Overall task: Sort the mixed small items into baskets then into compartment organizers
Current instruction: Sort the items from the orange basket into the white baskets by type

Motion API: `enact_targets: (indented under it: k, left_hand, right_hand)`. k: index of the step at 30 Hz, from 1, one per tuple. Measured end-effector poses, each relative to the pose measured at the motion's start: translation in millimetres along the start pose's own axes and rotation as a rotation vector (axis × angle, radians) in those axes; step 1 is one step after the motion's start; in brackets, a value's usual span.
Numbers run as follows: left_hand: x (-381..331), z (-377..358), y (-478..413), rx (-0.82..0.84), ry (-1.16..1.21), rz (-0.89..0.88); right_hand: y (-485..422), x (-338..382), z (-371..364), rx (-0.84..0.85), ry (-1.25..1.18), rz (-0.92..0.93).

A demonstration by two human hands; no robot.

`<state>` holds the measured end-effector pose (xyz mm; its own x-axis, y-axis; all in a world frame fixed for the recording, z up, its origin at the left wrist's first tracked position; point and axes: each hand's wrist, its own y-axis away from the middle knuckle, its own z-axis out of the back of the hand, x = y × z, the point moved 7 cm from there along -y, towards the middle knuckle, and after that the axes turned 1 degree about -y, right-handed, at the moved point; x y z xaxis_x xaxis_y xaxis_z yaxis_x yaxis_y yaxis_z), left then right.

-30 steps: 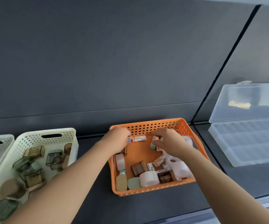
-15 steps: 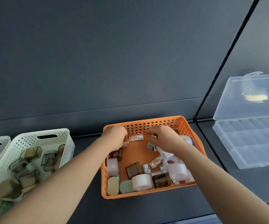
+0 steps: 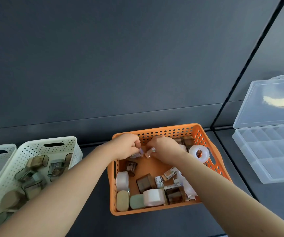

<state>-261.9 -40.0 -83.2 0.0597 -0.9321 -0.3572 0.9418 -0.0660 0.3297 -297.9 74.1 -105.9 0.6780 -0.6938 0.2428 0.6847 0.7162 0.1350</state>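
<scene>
Orange basket [image 3: 155,210], hands [image 3: 124,146] [image 3: 165,150] pinching small packets [image 3: 149,153]

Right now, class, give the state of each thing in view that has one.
Orange perforated plastic basket: upright, part full.
Cream perforated plastic basket: upright, part full.
Clear plastic compartment organizer: lid open.
Left hand: pinches a small clear packet.
Right hand: pinches a second packet.

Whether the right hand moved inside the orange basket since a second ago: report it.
Yes. The right hand slid left along the far wall of the orange basket, nearly meeting the left hand.
</scene>
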Motion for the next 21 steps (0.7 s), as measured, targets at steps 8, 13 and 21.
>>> enact_targets:
  k: [8,13,21]
  left_hand:
    - [-4.4,3.3,1.9,0.003,-0.041,-0.027]
    - [-2.4,-15.7,-10.3,0.034,-0.163,0.008]
    - [-7.4,-26.0,-17.4,-0.030,-0.386,-0.040]
  right_hand:
    - [4.4,-10.4,12.7,0.001,-0.166,-0.024]
    - [30.3,-33.7,51.9,-0.212,-0.484,-0.073]
    - [50.4,-24.3,51.4,-0.205,-0.491,-0.059]
